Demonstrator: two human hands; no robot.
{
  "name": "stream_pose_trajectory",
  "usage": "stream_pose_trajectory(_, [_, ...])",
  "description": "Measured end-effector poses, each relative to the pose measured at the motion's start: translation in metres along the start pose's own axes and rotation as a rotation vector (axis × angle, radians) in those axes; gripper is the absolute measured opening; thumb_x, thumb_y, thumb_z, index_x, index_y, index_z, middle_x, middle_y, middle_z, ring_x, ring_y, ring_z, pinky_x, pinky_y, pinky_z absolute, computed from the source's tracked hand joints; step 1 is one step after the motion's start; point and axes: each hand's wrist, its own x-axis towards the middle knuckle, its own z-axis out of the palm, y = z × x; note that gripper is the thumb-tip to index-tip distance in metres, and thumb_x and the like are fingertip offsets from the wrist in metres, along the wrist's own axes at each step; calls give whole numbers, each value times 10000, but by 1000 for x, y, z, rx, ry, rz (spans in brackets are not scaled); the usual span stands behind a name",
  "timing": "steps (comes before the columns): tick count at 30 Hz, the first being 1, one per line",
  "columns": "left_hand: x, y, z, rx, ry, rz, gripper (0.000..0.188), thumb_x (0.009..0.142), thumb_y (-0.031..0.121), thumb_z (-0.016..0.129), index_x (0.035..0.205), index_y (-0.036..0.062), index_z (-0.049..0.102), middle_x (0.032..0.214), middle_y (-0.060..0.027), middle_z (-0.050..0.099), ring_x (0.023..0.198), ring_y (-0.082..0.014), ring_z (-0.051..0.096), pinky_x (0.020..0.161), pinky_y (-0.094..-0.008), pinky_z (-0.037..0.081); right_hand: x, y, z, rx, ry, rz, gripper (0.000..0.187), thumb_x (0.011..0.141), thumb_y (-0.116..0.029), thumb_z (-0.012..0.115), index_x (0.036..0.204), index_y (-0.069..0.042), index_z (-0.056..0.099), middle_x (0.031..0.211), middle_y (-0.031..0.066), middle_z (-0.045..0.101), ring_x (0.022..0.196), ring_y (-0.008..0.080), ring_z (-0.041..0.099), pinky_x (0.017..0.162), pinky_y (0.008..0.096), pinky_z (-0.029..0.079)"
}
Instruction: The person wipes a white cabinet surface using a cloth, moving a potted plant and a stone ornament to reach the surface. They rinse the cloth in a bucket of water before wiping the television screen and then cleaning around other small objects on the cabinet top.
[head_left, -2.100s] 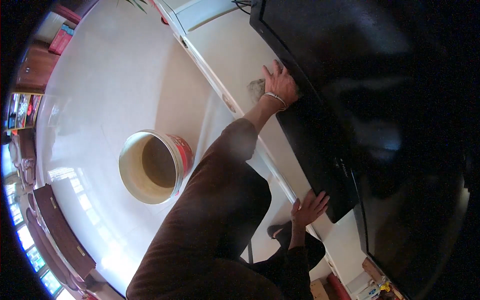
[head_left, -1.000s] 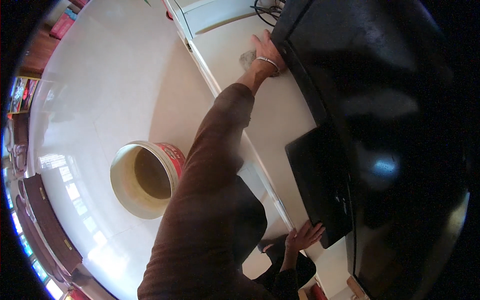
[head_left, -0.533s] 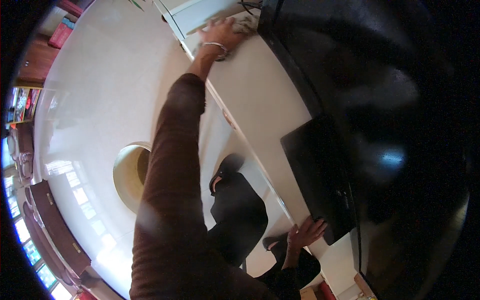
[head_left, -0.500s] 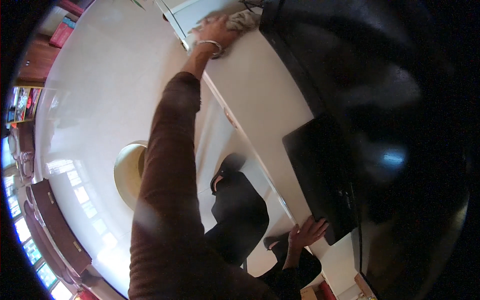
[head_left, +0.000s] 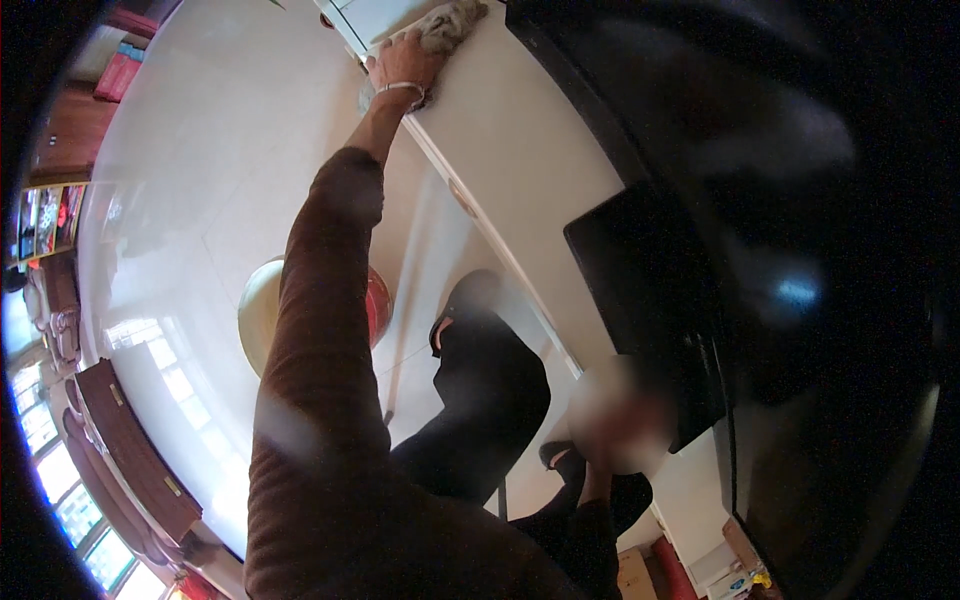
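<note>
My left hand [head_left: 405, 66] is closed over a grey, fluffy rag [head_left: 452, 26] and presses it on the white cabinet top [head_left: 515, 135], at the front edge near the far end. Part of the rag hangs beside the wrist, which wears a light bracelet. At lower right, my right hand [head_left: 622, 425] is close to the cabinet's front edge, by the black stand base [head_left: 630, 270]. A blur covers its fingers, so their pose is hidden. The large black screen-like panel [head_left: 790, 150] rises behind the base, to the right of both hands.
On the glossy pale floor [head_left: 200, 210] stands a round cream bin [head_left: 258, 310], partly behind my left arm, with a red round thing [head_left: 378, 305] beside it. My black-clad legs [head_left: 480, 400] are before the cabinet. Brown wooden furniture [head_left: 135, 440] lines the left; a cardboard box [head_left: 635, 578] is at bottom right.
My left hand has drawn the rag leftward to the cabinet's front edge. My right hand, spread flat by the base before, is now blurred. The view has shifted slightly.
</note>
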Motion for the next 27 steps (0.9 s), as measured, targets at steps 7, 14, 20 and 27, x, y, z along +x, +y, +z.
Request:
stream_pose_trajectory(7, [-86,24,-15,-239,-4,248,424,654,259,676,1040,135,553,1122,-39,539,1038,-275,485,858,-411,416,8,-5,1,-13,20,-3,526,900,-484,288,1242,-113,439,1345,196,332,1230,444,290,949,597,220])
stream_pose_trajectory(14, [-211,87,-26,-369,-61,526,464,648,198,661,1078,75,537,1168,-105,512,1120,-300,435,950,-383,355,-9,11,35,-194,12,-4,490,898,-444,342,1235,-105,449,1357,192,317,1247,435,262,959,594,199])
stream_pose_trajectory(20, [-263,94,-55,-477,-210,566,375,613,74,657,966,68,531,1032,-58,494,1068,-274,442,838,-364,451,24,0,5,93,19,-37,526,864,-428,441,1273,-98,418,1408,180,228,1292,422,155,967,595,188])
stream_pose_trajectory(27, [-220,52,-65,-496,-687,728,332,778,272,593,1060,97,593,979,-118,619,891,-249,590,793,-301,460,45,37,-34,516,-396,110,441,833,-269,551,1198,-29,490,1345,194,334,1221,347,341,992,393,301])
